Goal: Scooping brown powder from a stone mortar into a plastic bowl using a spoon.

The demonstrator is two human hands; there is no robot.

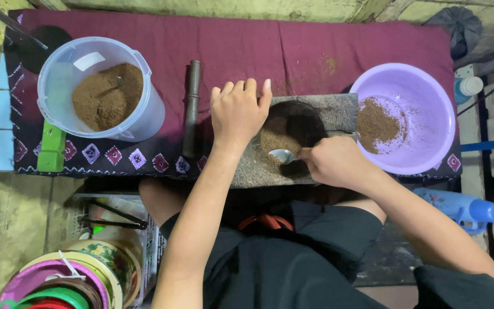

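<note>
A grey stone mortar [338, 111] lies on a maroon cloth [230, 46], its round hollow holding brown powder [278, 140]. My left hand [236, 111] rests flat on the mortar's left rim, fingers together. In my right hand [335, 163] is a metal spoon [284, 155], gripped with its bowl down in the powder. A lilac plastic bowl [430, 103] to the right holds more brown powder [378, 123]. At the far left, a clear plastic tub [144, 123] tilts on its side with brown powder [108, 96] inside.
A dark stone pestle [191, 109] lies left of the mortar. A green block [51, 147] sits by the tub. Stacked colourful rings [58, 280] and a wire basket [118, 220] stand at the lower left. A blue bottle [464, 207] lies at the right.
</note>
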